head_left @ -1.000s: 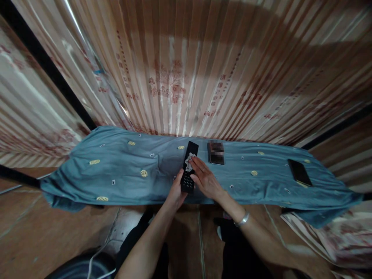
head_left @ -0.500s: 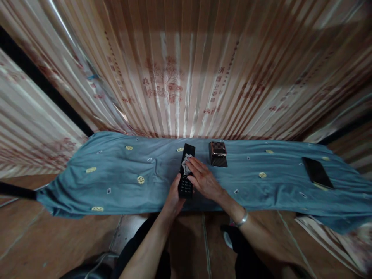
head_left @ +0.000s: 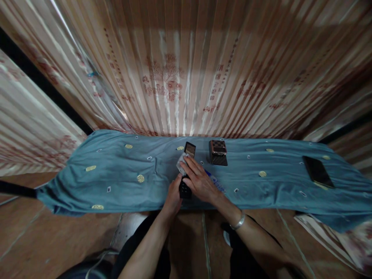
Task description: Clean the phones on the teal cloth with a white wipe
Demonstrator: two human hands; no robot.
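An opened black flip phone (head_left: 185,190), keypad toward me and screen at the far end, is held in my left hand (head_left: 173,197), whose fingers close round its lower half. My right hand (head_left: 201,181) presses a crumpled white wipe (head_left: 181,162) onto the middle of the phone, around the hinge. Both the wipe and the fingers hide that middle part. Just beyond my right wrist, a clear packet with blue print (head_left: 215,180) lies on the cloth, partly covered by the hand.
A blue patterned cloth (head_left: 122,170) covers the narrow bench or table. Right of the phone, a brown checkered case (head_left: 217,147) rests on a dark flat item (head_left: 218,160). A black smartphone (head_left: 316,171) lies far right. Pleated curtains (head_left: 188,69) hang behind.
My right hand and the wipe have slid slightly left on the phone, and the wipe looks more spread out. The blue-printed packet now shows beside my right hand.
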